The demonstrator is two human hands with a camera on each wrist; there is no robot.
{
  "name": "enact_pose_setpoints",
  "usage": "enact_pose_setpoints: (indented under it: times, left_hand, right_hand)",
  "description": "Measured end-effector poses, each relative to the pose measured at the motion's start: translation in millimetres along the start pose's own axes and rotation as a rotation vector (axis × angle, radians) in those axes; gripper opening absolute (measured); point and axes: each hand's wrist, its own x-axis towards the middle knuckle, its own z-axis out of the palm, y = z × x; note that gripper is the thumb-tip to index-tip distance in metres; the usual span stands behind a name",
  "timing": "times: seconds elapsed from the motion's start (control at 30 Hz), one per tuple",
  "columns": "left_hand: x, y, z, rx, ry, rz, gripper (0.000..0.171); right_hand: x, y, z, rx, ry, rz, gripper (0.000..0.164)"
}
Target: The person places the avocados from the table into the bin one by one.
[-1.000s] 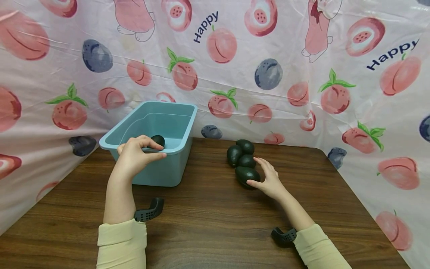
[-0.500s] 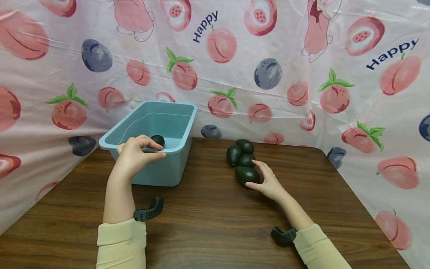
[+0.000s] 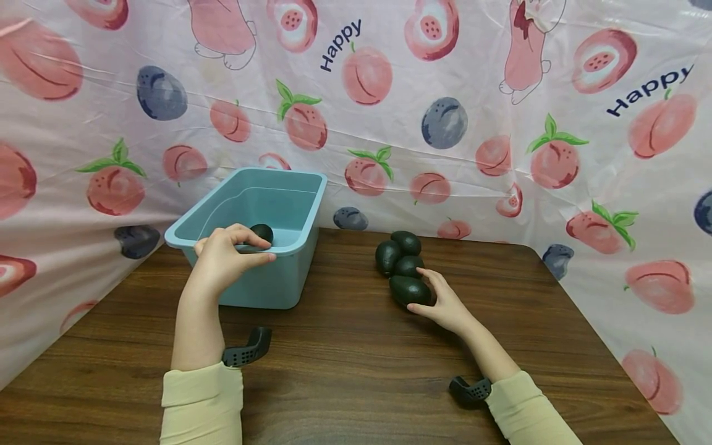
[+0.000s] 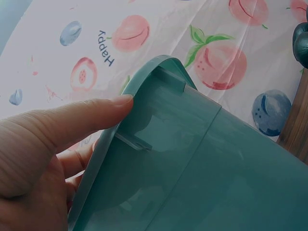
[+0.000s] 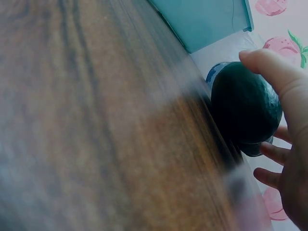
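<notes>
My left hand (image 3: 219,256) grips the front rim of a light blue plastic bin (image 3: 267,278), thumb outside and fingers over the edge. The left wrist view shows the thumb (image 4: 96,115) on the rim (image 4: 98,168). One dark avocado (image 3: 262,233) lies in the bin, partly hidden by the fingers. On the table, my right hand (image 3: 447,307) holds the nearest dark green avocado (image 3: 410,291), thumb at its near side and fingers at its far side. In the right wrist view, the thumb lies along this avocado (image 5: 245,103); the other fingers are spread.
Behind the held avocado, several more lie bunched together, among them a rounded one (image 3: 387,256) and a rear one (image 3: 406,241). The wooden table (image 3: 356,371) meets a fruit-print curtain (image 3: 389,123) at the back and sides. Black wrist mounts (image 3: 247,348) sit on both forearms.
My right hand's fingertips have drawn in slightly around the nearest avocado, and the thumb has shifted a little. The left hand and bin have stayed put.
</notes>
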Motion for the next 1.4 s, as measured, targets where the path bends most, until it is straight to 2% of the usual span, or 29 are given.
enact_pose_setpoints:
  times: [0.43,0.83,1.4]
  left_hand:
    - [-0.4,-0.4,0.2,0.003,0.008,0.001,0.022]
    - [0.3,-1.2,1.5,0.008,0.013,0.006,0.02]
    - [-1.2,0.6,-0.2,-0.006,-0.004,-0.013,0.024]
  right_hand:
    - [-1.5,1.5,0.3,-0.011,-0.011,0.005,0.079]
    - [-1.7,2.5,-0.3,-0.023,-0.041,0.045,0.078]
    - [-1.9,4.8,0.2,-0.029,-0.035,0.053,0.069]
